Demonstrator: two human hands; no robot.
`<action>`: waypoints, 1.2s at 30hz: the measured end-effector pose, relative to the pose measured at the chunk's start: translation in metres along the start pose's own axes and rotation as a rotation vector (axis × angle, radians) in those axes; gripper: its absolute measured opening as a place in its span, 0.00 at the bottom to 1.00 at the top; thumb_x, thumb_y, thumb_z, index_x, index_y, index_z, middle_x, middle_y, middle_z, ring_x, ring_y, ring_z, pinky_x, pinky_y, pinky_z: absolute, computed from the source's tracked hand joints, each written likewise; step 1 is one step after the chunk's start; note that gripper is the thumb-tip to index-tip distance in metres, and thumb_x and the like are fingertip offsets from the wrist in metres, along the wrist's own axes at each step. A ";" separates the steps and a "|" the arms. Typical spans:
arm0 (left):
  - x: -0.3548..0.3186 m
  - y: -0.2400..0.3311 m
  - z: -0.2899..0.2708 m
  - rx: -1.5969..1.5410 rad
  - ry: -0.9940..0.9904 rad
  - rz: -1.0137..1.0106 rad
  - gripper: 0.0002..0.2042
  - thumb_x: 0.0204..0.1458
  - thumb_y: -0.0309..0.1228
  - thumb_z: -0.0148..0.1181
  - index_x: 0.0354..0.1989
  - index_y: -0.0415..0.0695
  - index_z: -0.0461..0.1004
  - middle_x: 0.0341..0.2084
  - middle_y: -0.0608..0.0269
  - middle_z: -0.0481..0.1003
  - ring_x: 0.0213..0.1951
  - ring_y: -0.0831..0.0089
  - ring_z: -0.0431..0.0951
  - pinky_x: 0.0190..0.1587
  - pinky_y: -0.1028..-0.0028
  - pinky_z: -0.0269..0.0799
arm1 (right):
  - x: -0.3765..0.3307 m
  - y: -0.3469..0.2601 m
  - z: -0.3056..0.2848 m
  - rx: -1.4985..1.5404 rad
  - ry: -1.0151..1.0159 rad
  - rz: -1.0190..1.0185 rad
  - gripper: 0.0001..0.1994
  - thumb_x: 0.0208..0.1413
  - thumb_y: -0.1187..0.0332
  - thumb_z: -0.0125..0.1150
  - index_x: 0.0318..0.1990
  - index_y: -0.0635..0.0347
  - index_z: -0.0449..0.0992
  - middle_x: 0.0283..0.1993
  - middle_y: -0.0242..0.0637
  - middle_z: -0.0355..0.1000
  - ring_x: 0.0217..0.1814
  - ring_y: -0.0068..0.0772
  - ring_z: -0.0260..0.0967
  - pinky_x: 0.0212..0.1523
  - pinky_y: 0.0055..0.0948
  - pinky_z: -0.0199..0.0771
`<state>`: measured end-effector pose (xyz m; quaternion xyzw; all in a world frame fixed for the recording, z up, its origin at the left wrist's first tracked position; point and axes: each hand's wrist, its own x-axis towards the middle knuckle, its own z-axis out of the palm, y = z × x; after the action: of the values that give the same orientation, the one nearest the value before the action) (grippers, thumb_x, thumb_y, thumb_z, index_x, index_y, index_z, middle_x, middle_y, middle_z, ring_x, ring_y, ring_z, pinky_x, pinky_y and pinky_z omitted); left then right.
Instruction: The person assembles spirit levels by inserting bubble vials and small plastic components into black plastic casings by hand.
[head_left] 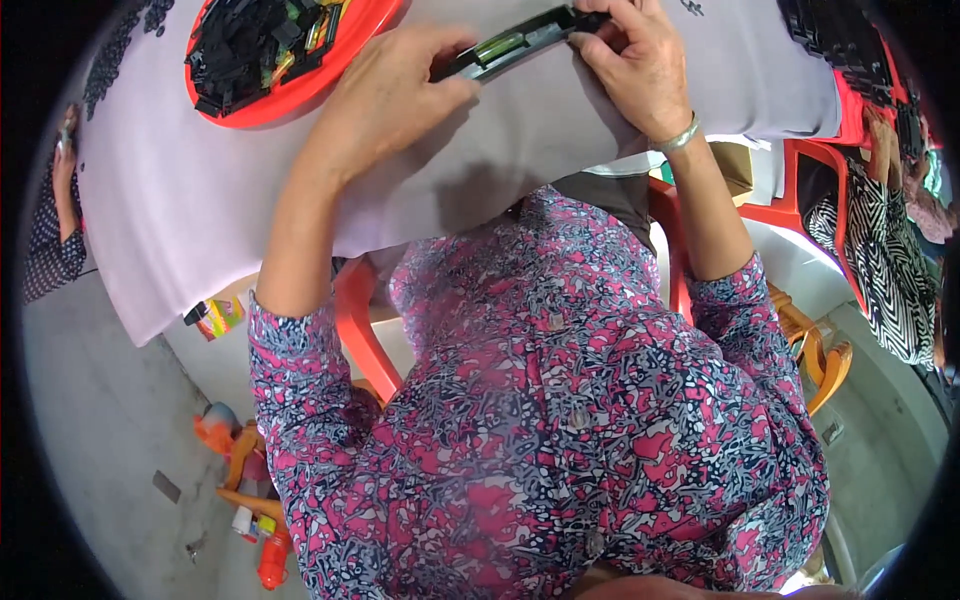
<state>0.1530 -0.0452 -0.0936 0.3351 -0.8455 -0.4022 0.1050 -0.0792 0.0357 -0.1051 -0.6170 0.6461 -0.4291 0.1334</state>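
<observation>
Both my hands are raised over the cloth-covered table (560,120), at its far side from my body. Between them lies a long, narrow black plastic case (545,35), tilted up toward the right, with a green, see-through piece (498,47) in its open trough. My left hand (385,100) closes around the case's left end, its fingertips slightly blurred. At the other end, my right hand (640,75) pinches the case between thumb and fingers. Whether a separate small part sits in those right fingers, I cannot tell.
A red basin (335,75) heaped with black plastic parts (250,50) stands left of my left hand. Small black pieces (110,60) lie at the far left. More black parts (840,45) are at the far right. Other people sit at both sides, near a red chair (800,190).
</observation>
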 end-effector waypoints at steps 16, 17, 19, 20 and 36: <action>-0.013 0.022 0.036 -0.530 0.049 -0.239 0.20 0.44 0.33 0.71 0.41 0.32 0.75 0.25 0.58 0.77 0.26 0.74 0.76 0.29 0.72 0.73 | 0.020 -0.002 0.008 0.335 -0.279 0.236 0.03 0.50 0.75 0.61 0.31 0.62 0.73 0.21 0.26 0.62 0.26 0.12 0.58 0.26 0.19 0.62; -0.008 0.020 0.029 -0.548 0.194 -0.208 0.19 0.45 0.34 0.71 0.40 0.32 0.75 0.23 0.61 0.76 0.26 0.76 0.74 0.28 0.74 0.71 | 0.019 -0.007 0.007 0.228 -0.345 0.269 0.04 0.50 0.74 0.61 0.29 0.63 0.73 0.19 0.27 0.61 0.25 0.12 0.57 0.25 0.20 0.61; 0.010 0.013 0.013 -0.343 0.404 -0.091 0.14 0.53 0.32 0.66 0.45 0.38 0.75 0.27 0.66 0.74 0.27 0.81 0.73 0.28 0.78 0.70 | 0.020 -0.025 0.009 0.074 -0.407 0.371 0.09 0.51 0.69 0.60 0.26 0.66 0.73 0.15 0.31 0.60 0.20 0.16 0.56 0.21 0.24 0.60; 0.022 0.014 0.013 -0.344 0.399 -0.084 0.14 0.53 0.32 0.66 0.45 0.38 0.75 0.27 0.66 0.74 0.27 0.81 0.73 0.28 0.78 0.70 | 0.018 -0.025 0.012 0.071 -0.400 0.374 0.09 0.51 0.69 0.60 0.26 0.66 0.73 0.15 0.31 0.60 0.20 0.16 0.56 0.21 0.24 0.60; 0.080 0.002 0.032 -0.474 0.660 0.627 0.17 0.51 0.30 0.54 0.48 0.36 0.70 0.36 0.44 0.70 0.36 0.45 0.74 0.37 0.54 0.71 | 0.027 -0.004 0.018 0.003 -0.509 0.409 0.09 0.53 0.68 0.59 0.24 0.59 0.70 0.19 0.23 0.64 0.18 0.17 0.59 0.20 0.25 0.60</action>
<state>0.0774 -0.0766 -0.1207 0.1414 -0.7127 -0.4047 0.5552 -0.0694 0.0042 -0.1033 -0.5615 0.7021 -0.2264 0.3748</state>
